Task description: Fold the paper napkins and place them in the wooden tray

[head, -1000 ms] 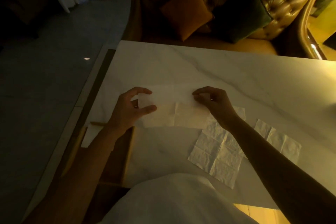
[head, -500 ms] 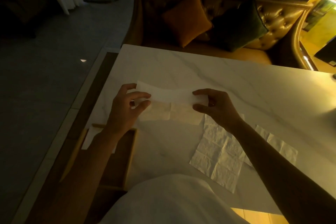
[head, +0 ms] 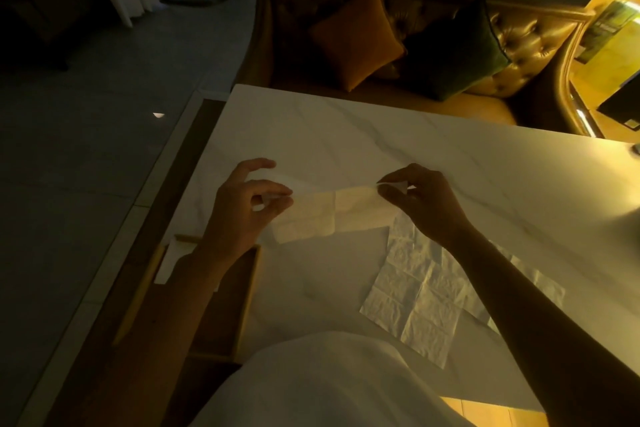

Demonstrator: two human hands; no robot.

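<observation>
— Both hands work apart: the left hand [head: 242, 208] pinches one end of the paper napkin [head: 332, 213], the right hand [head: 424, 206] pinches the other, and the strip is stretched between them.
— Which step?
— Folding, I judge. The head view shows a narrow strip with a crease mid-way; whether its lower edge touches the table [head: 346, 135] I cannot tell.
— Next?
— Likely bring the ends together, press flat, then carry it to the wooden tray [head: 252, 288] under the left forearm. Unfolded napkins [head: 415, 302] wait beneath the right forearm.
</observation>
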